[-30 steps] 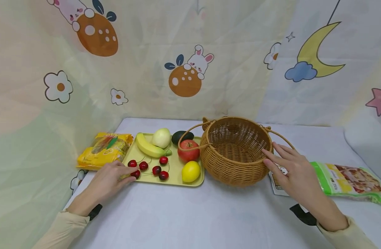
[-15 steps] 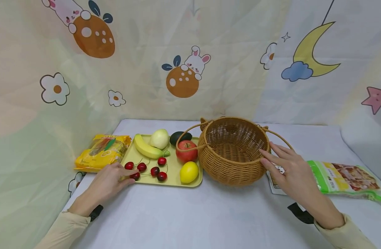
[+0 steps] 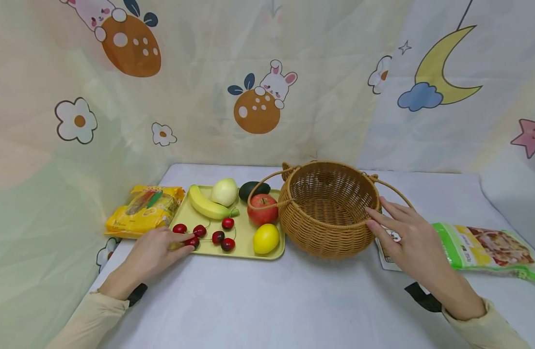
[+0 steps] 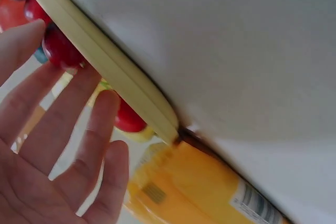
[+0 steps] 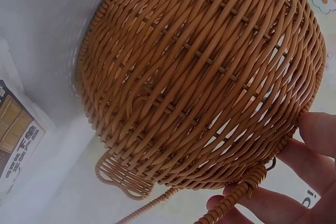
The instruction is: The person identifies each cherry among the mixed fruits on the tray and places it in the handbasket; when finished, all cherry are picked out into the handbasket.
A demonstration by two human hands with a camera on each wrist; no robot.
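Note:
My left hand [image 3: 155, 254] is at the near left corner of a yellow tray [image 3: 245, 252], pinching a dark red cherry [image 4: 60, 48] between thumb and fingertips. Several other cherries, such as one cherry [image 3: 228, 244], lie on the tray with a banana [image 3: 206, 206], a pale round fruit [image 3: 224, 191], a dark green oval fruit [image 3: 248, 189], a red apple [image 3: 260, 213] and a lemon [image 3: 266, 238]. My right hand [image 3: 413, 242] holds the right rim of a brown wicker basket [image 3: 328, 237], its index fingertip over the rim. The basket's visible inside holds nothing.
A yellow packet [image 3: 145, 211] lies left of the tray. Right of the basket are a green-edged food bag [image 3: 490, 247] and a white printed packet [image 3: 386, 257], partly hidden by my right hand. The basket handle [image 3: 271, 206] hangs over the apple. A printed cloth [image 3: 328, 111] stands behind the table.
The pinched cherry has shifted slightly right with my left fingertips, and the cherry beyond it now lies farther left. My right hand stays on the basket rim; the head view has shifted slightly.

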